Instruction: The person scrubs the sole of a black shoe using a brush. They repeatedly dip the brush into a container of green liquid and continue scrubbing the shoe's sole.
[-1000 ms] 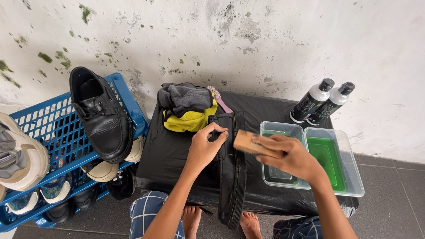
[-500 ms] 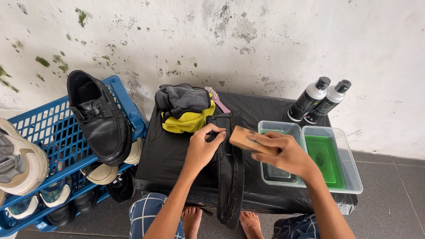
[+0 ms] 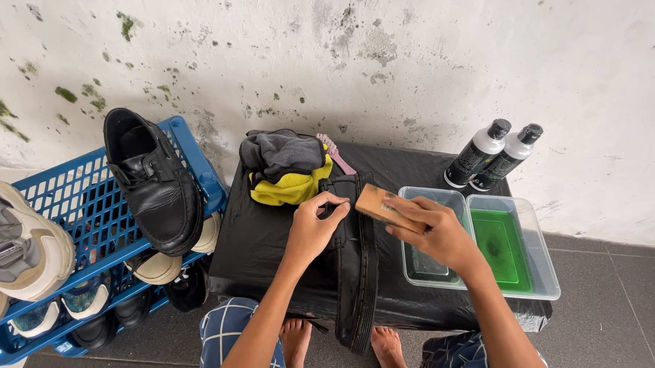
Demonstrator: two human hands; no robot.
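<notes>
A black leather shoe (image 3: 355, 268) lies on its side on a table wrapped in black plastic (image 3: 257, 236), sole edge towards the right. My left hand (image 3: 313, 229) grips the shoe's upper near its top. In my right hand (image 3: 436, 231) is a wooden-backed brush (image 3: 380, 206), held against the top of the shoe beside the sole.
Grey and yellow cloths (image 3: 286, 168) lie at the table's back, a pink brush (image 3: 334, 151) behind them. Two clear tubs (image 3: 478, 244) sit right, one with green liquid (image 3: 507, 250). Two bottles (image 3: 495, 155) stand behind. A blue crate (image 3: 73, 204) at left carries a black shoe (image 3: 153, 181) and sneakers.
The brush in my right hand has shifted slightly along the top of the shoe. My left hand keeps its hold on the shoe.
</notes>
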